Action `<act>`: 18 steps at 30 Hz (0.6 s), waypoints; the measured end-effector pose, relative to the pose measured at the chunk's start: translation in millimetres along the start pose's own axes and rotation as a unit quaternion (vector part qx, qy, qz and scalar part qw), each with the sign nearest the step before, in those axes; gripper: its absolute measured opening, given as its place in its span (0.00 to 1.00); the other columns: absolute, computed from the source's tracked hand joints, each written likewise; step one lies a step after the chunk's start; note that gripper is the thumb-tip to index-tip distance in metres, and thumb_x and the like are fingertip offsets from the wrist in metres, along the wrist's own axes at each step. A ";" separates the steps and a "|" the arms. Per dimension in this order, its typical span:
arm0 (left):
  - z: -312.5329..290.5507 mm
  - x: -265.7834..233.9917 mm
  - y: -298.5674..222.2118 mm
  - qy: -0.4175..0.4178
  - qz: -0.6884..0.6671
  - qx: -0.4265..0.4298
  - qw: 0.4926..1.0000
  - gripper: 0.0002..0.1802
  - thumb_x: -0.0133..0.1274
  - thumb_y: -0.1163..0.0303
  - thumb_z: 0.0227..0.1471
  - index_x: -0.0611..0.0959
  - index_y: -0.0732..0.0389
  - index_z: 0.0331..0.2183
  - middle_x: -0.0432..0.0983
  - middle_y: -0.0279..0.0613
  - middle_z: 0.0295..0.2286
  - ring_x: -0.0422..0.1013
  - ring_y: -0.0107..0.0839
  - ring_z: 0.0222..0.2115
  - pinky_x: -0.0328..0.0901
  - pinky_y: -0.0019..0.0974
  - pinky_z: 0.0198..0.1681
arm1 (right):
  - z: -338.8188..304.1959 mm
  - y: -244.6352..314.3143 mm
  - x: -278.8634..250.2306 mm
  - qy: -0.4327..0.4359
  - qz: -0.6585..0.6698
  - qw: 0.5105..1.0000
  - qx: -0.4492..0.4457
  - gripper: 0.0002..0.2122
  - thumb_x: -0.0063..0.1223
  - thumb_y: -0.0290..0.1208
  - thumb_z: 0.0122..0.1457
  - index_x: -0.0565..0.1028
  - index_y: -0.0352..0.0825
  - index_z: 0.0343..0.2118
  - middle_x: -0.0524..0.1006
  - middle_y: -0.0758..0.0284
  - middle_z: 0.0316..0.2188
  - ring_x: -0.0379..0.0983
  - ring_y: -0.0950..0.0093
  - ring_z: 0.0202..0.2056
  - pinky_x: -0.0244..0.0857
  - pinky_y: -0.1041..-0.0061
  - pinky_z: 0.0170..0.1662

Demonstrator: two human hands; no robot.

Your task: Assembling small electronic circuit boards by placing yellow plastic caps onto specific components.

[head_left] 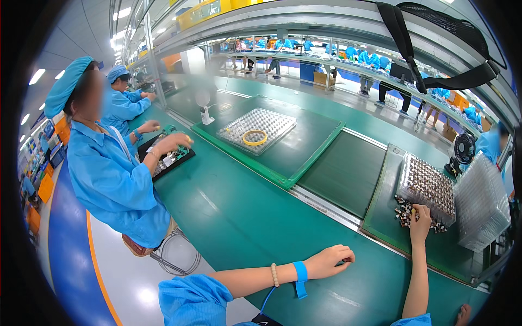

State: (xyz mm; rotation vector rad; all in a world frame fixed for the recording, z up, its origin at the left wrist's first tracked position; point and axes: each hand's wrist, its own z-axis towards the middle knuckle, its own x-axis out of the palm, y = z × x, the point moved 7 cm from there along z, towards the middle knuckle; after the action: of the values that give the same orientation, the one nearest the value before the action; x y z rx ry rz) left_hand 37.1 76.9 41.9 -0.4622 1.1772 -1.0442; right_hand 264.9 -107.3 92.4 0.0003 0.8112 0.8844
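My right hand (420, 224) reaches down to a loose pile of small dark and silvery parts (403, 211). Its fingers are pinched together at the pile's edge, with a yellowish spot at the fingertips; what they hold, if anything, is too small to make out. Just beyond the pile lies a clear tray (427, 183) filled with rows of small brown and white parts. My left hand (329, 262) rests over the green bench (244, 228), loosely bent with a gap between thumb and fingers and nothing visible in it. A blue wrist strap (300, 278) and a beaded bracelet circle that wrist.
Right of the filled tray rises a stack of clear trays (483, 201), near a black fan (464, 148). Across a dark belt (345, 173), another clear tray (272, 124) carries a yellow tape ring (254, 137). A co-worker in blue (111, 179) handles parts at left.
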 end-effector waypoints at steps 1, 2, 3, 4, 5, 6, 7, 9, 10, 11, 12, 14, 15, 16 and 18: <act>1.0 0.5 0.4 0.001 0.001 0.000 1.000 0.04 0.48 0.76 0.52 0.74 0.62 0.33 0.70 0.39 0.31 0.68 0.34 0.36 0.67 0.34 0.39 | -0.3 -2.1 1.0 0.004 -0.001 1.000 0.005 0.07 0.50 0.18 0.50 0.73 0.30 0.34 0.72 0.63 0.31 0.69 0.64 0.36 0.63 0.69 0.41; 1.8 0.9 0.8 0.001 0.001 0.000 1.000 0.04 0.48 0.76 0.52 0.74 0.62 0.33 0.70 0.39 0.31 0.68 0.34 0.36 0.67 0.34 0.39 | -0.6 -3.4 1.6 0.004 0.000 1.000 0.004 0.07 0.50 0.17 0.50 0.73 0.30 0.34 0.72 0.63 0.31 0.69 0.64 0.36 0.63 0.69 0.41; 2.7 1.5 1.4 0.003 0.001 -0.002 1.000 0.04 0.48 0.76 0.52 0.74 0.62 0.33 0.70 0.39 0.31 0.68 0.34 0.36 0.67 0.34 0.39 | -0.7 -4.8 2.1 0.005 0.000 1.000 0.004 0.07 0.50 0.17 0.50 0.73 0.30 0.34 0.72 0.63 0.31 0.69 0.64 0.36 0.63 0.69 0.41; 2.5 1.3 1.1 0.004 0.002 -0.003 1.000 0.04 0.48 0.76 0.52 0.74 0.63 0.33 0.70 0.40 0.31 0.68 0.34 0.36 0.66 0.34 0.39 | -0.5 -4.3 1.9 0.005 0.001 1.000 0.001 0.07 0.50 0.17 0.50 0.73 0.30 0.33 0.72 0.63 0.30 0.68 0.64 0.36 0.63 0.69 0.41; 2.5 1.3 1.0 0.005 0.002 -0.004 1.000 0.04 0.48 0.76 0.52 0.74 0.63 0.33 0.70 0.40 0.31 0.68 0.34 0.36 0.66 0.34 0.40 | -0.2 -3.5 1.4 0.004 0.002 1.000 0.000 0.07 0.50 0.17 0.50 0.73 0.30 0.33 0.72 0.63 0.30 0.68 0.64 0.36 0.63 0.69 0.41; 2.5 1.3 0.8 0.004 0.003 -0.002 1.000 0.04 0.48 0.76 0.52 0.74 0.63 0.33 0.70 0.40 0.31 0.68 0.34 0.36 0.66 0.34 0.39 | 0.0 -2.5 0.9 0.003 0.003 1.000 -0.001 0.07 0.50 0.17 0.50 0.73 0.30 0.33 0.71 0.63 0.30 0.68 0.64 0.36 0.63 0.69 0.41; 1.9 0.9 0.5 0.003 0.004 -0.001 1.000 0.04 0.48 0.76 0.52 0.74 0.63 0.33 0.70 0.40 0.31 0.68 0.34 0.36 0.66 0.34 0.39 | 0.2 -1.1 0.7 0.002 0.004 1.000 -0.002 0.07 0.50 0.17 0.50 0.72 0.30 0.33 0.71 0.63 0.30 0.68 0.64 0.36 0.63 0.69 0.41; 1.1 0.5 0.2 0.001 0.004 0.001 1.000 0.04 0.48 0.76 0.52 0.74 0.62 0.33 0.70 0.39 0.31 0.68 0.34 0.36 0.67 0.34 0.39 | 0.0 0.0 0.8 0.000 0.006 1.000 -0.003 0.06 0.50 0.17 0.50 0.72 0.30 0.32 0.71 0.63 0.30 0.68 0.64 0.36 0.63 0.69 0.41; 0.9 0.4 0.1 0.000 0.003 0.001 1.000 0.04 0.48 0.76 0.52 0.74 0.62 0.33 0.70 0.39 0.31 0.68 0.34 0.36 0.67 0.34 0.39 | 0.1 0.3 0.8 -0.002 0.007 1.000 -0.004 0.06 0.50 0.16 0.50 0.72 0.30 0.32 0.71 0.63 0.30 0.68 0.64 0.36 0.63 0.69 0.41; 0.7 0.2 0.1 -0.001 0.002 0.001 1.000 0.04 0.48 0.76 0.52 0.74 0.62 0.33 0.70 0.39 0.31 0.68 0.34 0.36 0.67 0.34 0.39 | 0.0 0.7 1.1 -0.001 0.007 1.000 -0.004 0.06 0.50 0.16 0.49 0.72 0.30 0.32 0.71 0.63 0.30 0.68 0.64 0.36 0.63 0.69 0.41; 0.5 -0.1 0.1 -0.002 0.003 0.001 1.000 0.04 0.48 0.76 0.52 0.75 0.62 0.33 0.70 0.39 0.31 0.68 0.34 0.36 0.67 0.34 0.38 | -0.1 1.0 1.7 -0.001 0.007 1.000 -0.005 0.06 0.50 0.16 0.49 0.72 0.30 0.32 0.71 0.63 0.30 0.68 0.64 0.36 0.63 0.69 0.41; 1.1 -0.1 -0.9 -0.003 0.004 0.005 1.000 0.04 0.48 0.76 0.52 0.75 0.62 0.33 0.71 0.39 0.31 0.68 0.33 0.36 0.67 0.34 0.38 | 0.2 0.9 -0.8 -0.003 0.005 1.000 -0.005 0.07 0.50 0.16 0.49 0.72 0.30 0.32 0.71 0.63 0.30 0.68 0.64 0.36 0.63 0.69 0.41; 1.5 0.0 -1.1 -0.002 0.004 0.005 1.000 0.04 0.48 0.76 0.52 0.75 0.62 0.33 0.71 0.39 0.31 0.68 0.33 0.36 0.67 0.34 0.38 | 0.3 0.7 -2.0 -0.004 0.004 1.000 -0.005 0.06 0.50 0.16 0.49 0.72 0.30 0.32 0.71 0.63 0.30 0.68 0.64 0.36 0.63 0.69 0.41; 1.5 0.0 -0.7 -0.002 0.005 0.004 1.000 0.04 0.48 0.76 0.52 0.75 0.62 0.33 0.71 0.39 0.31 0.68 0.33 0.36 0.67 0.34 0.38 | 0.2 0.4 -1.3 -0.004 0.006 1.000 -0.005 0.06 0.50 0.16 0.49 0.72 0.30 0.32 0.71 0.63 0.30 0.68 0.64 0.36 0.63 0.69 0.41; 1.3 0.0 -0.1 -0.001 0.006 0.001 1.000 0.04 0.48 0.76 0.52 0.75 0.62 0.33 0.71 0.39 0.31 0.68 0.33 0.36 0.67 0.34 0.38 | 0.3 -0.9 -0.3 -0.007 0.002 1.000 -0.002 0.06 0.50 0.17 0.49 0.72 0.30 0.32 0.71 0.63 0.30 0.68 0.64 0.36 0.63 0.69 0.41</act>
State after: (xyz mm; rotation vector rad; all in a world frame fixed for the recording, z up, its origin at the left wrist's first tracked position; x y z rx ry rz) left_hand 38.2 76.5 42.4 -0.4549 1.1762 -1.0349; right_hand 265.6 -108.0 92.5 0.0054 0.7961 0.8890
